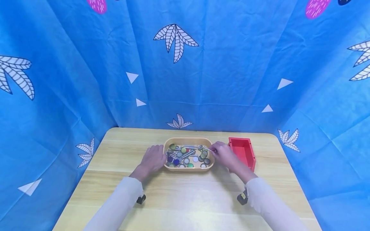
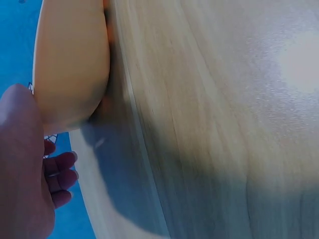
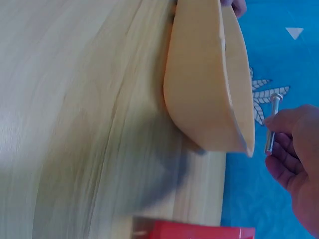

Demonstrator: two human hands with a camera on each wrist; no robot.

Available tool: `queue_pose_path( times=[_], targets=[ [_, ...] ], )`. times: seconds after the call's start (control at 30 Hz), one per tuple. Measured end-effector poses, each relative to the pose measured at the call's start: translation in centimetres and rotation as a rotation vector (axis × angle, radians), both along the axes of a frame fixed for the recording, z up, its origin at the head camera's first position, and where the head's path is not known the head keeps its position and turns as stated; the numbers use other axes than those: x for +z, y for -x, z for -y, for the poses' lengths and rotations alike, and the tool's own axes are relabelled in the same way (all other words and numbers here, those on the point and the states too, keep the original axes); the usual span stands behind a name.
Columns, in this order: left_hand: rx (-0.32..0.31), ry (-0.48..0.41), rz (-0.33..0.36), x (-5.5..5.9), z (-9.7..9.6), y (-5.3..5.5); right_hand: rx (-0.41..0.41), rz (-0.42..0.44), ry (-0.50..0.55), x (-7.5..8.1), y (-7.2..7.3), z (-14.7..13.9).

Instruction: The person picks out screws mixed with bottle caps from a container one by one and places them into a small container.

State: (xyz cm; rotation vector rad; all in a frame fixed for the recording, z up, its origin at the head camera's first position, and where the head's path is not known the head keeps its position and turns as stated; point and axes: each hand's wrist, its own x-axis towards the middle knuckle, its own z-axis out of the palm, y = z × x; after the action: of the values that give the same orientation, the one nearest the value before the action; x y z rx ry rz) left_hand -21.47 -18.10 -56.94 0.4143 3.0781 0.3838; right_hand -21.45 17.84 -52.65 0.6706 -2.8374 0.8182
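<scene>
A pale orange plastic bin (image 1: 189, 169) stands on the table with metal bolts (image 1: 188, 154) and round coloured caps (image 1: 176, 162) mixed inside. At its left end is my left hand (image 1: 154, 157), thumb at the rim and the other fingers curled outside the end wall; the left wrist view shows the thumb (image 2: 19, 107) against the bin's edge. Just past the right end, my right hand (image 3: 299, 149) pinches one silver bolt (image 3: 274, 107) between thumb and fingers, its head sticking up. In the head view that hand is above the bin's right rim.
A red open box (image 1: 242, 150) sits to the right of the bin, partly behind my right hand and wrist. The wooden table (image 1: 185, 199) ends at the back against a blue patterned cloth (image 1: 231, 64), which also hangs on both sides.
</scene>
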Motion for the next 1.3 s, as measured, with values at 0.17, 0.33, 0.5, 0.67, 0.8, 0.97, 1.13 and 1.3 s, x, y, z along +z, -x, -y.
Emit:
queue_pose_path(
  times=[0.17,0.33,0.5,0.67,0.8,0.97,1.13,1.3],
  targets=[
    [-0.002,-0.011,-0.007,0.1,-0.1,-0.8,-0.033,0.046,0.019,0.3,-0.3,-1.1],
    [-0.024,-0.003,-0.025,0.1,-0.1,-1.4,-0.021,-0.031,-0.004,0.3,-0.3,-1.9],
    [-0.037,0.007,-0.041,-0.4,-0.2,-1.6,-0.024,-0.047,-0.014,0.4,-0.4,-2.3],
    [-0.048,0.013,-0.037,-0.6,-0.1,-1.3,-0.035,-0.050,-0.024,0.4,-0.7,-2.8],
    [-0.060,0.044,-0.039,-0.5,-0.1,-1.1,-0.046,-0.062,-0.023,0.4,-0.9,-3.3],
    [-0.062,0.054,-0.027,-0.5,-0.1,-0.9,-0.050,-0.060,-0.029,0.2,-0.9,-3.9],
    [-0.059,0.055,-0.014,-0.4,-0.2,-0.9,-0.050,-0.086,-0.040,0.0,-0.8,-4.7],
    [-0.059,0.042,-0.015,-0.3,-0.3,-0.9,-0.068,-0.060,-0.034,0.4,-0.8,-5.6]
  ],
)
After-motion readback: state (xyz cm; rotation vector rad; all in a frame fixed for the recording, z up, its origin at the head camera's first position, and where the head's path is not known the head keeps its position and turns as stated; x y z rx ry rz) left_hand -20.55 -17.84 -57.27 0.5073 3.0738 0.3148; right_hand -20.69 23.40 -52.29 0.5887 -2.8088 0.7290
